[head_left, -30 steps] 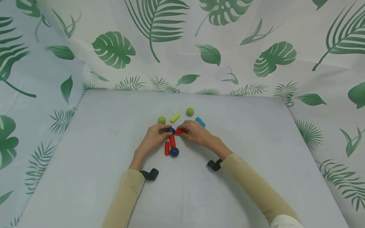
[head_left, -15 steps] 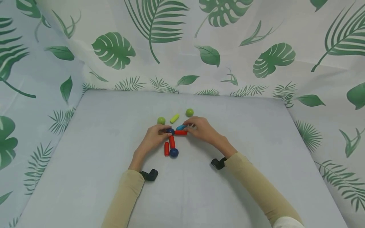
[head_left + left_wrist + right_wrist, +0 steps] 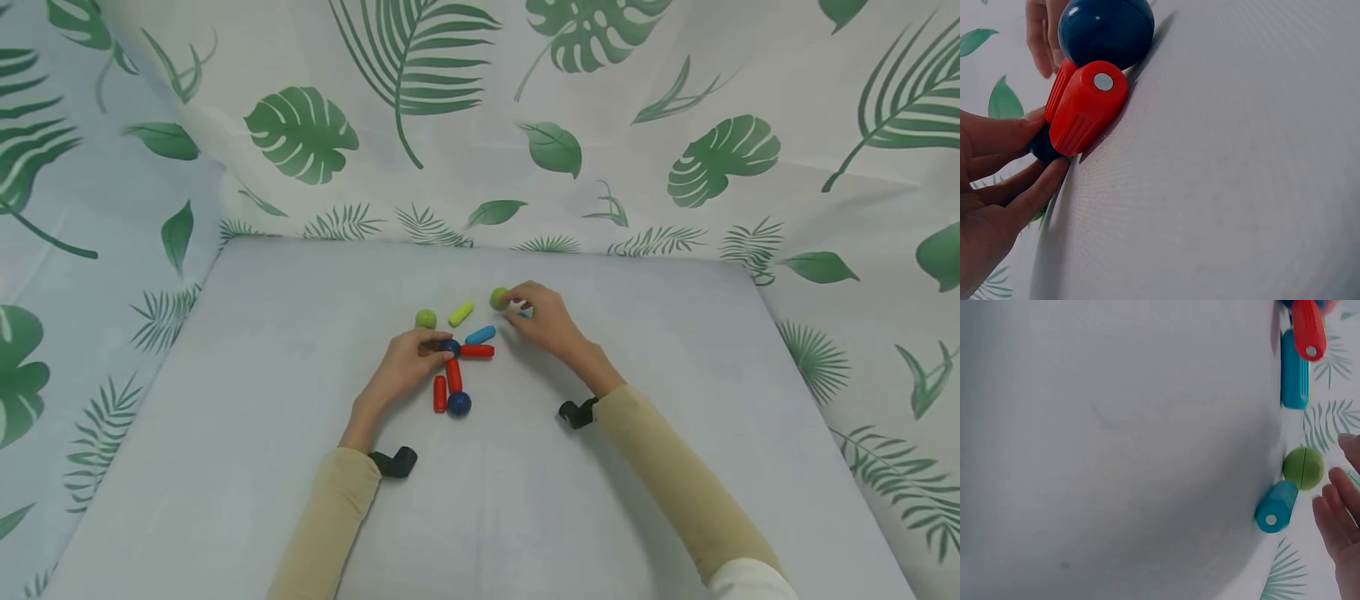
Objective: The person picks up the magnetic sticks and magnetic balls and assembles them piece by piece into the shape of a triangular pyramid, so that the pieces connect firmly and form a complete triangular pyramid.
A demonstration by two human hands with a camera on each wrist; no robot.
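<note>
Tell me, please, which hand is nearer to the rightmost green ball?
Right. The right hand is just beside that green ball, though contact is unclear. The left hand is farther away, to its lower left in the head view, holding a dark blue ball.

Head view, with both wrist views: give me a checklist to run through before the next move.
1. Left hand pinching the far dark blue ball: ok.
2. Red rod between that ball and the near dark blue ball: ok.
3. Light blue rod joined to the pinched ball: cannot tell.
4. Right hand holding a piece: not ok; its fingers are near a green ball.
5. Second light blue rod beside that green ball: ok.
</note>
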